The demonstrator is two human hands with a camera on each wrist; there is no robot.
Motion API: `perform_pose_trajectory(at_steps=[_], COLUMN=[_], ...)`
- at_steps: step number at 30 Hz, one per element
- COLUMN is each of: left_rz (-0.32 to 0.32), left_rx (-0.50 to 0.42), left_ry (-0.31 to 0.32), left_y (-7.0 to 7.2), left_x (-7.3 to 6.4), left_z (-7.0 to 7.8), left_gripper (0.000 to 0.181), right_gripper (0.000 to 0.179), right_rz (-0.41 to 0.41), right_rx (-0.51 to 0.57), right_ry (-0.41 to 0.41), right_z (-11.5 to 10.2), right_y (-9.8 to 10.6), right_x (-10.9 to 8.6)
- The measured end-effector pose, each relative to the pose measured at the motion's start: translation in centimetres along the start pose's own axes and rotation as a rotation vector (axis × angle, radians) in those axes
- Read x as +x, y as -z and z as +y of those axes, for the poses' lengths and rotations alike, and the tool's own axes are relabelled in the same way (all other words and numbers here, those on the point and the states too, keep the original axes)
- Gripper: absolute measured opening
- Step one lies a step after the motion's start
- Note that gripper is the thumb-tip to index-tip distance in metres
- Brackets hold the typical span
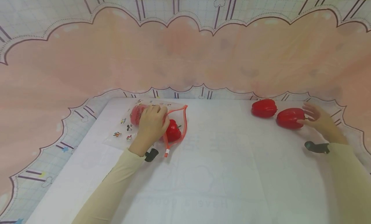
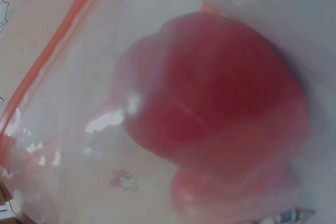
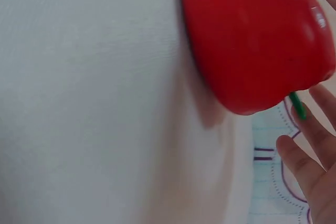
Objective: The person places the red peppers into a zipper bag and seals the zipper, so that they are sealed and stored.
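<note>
My left hand (image 1: 154,125) grips a clear zip bag (image 1: 117,141) with an orange-red edge and small cartoon prints, on the left of the table. Near the bag's mouth lies a red bell pepper (image 1: 174,131); another red shape (image 1: 135,114) shows through the plastic beside my knuckles. The left wrist view looks through hazy film at a bell pepper (image 2: 215,93). Far to the right, my right hand (image 1: 318,121) has its fingers spread round the stem end of a red bell pepper (image 1: 290,118). Its green stem (image 3: 297,106) points at the fingers.
Another red bell pepper (image 1: 263,108) lies just left of the one by my right hand. The white tabletop (image 1: 214,172) stretches between both arms. A patterned peach cloth (image 1: 185,56) hangs behind the table's far edge.
</note>
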State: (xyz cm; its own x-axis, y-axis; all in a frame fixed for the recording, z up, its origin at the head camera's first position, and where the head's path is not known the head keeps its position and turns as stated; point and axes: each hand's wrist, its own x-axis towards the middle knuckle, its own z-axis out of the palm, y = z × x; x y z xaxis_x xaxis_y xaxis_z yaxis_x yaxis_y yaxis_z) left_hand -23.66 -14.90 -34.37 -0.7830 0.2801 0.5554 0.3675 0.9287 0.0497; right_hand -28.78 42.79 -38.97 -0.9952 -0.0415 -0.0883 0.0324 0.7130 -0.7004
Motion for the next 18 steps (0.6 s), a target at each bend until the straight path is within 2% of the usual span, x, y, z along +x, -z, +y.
perform_pose_trajectory(at_steps=[11, 18], left_rz=[-0.009, -0.034], left_rx=[-0.007, -0.017], left_ry=[0.006, 0.02], left_y=[-0.1, 0.0], left_x=[-0.1, -0.1], left_z=[0.0, 0.1], left_gripper=[0.015, 0.017], right_gripper=[0.097, 0.099], right_rz=[-0.01, -0.029], right_rx=[0.043, 0.008], right_ry=[0.004, -0.014], right_z=[1.1, 1.4], right_y=[-1.0, -1.1], right_x=[0.6, 0.2])
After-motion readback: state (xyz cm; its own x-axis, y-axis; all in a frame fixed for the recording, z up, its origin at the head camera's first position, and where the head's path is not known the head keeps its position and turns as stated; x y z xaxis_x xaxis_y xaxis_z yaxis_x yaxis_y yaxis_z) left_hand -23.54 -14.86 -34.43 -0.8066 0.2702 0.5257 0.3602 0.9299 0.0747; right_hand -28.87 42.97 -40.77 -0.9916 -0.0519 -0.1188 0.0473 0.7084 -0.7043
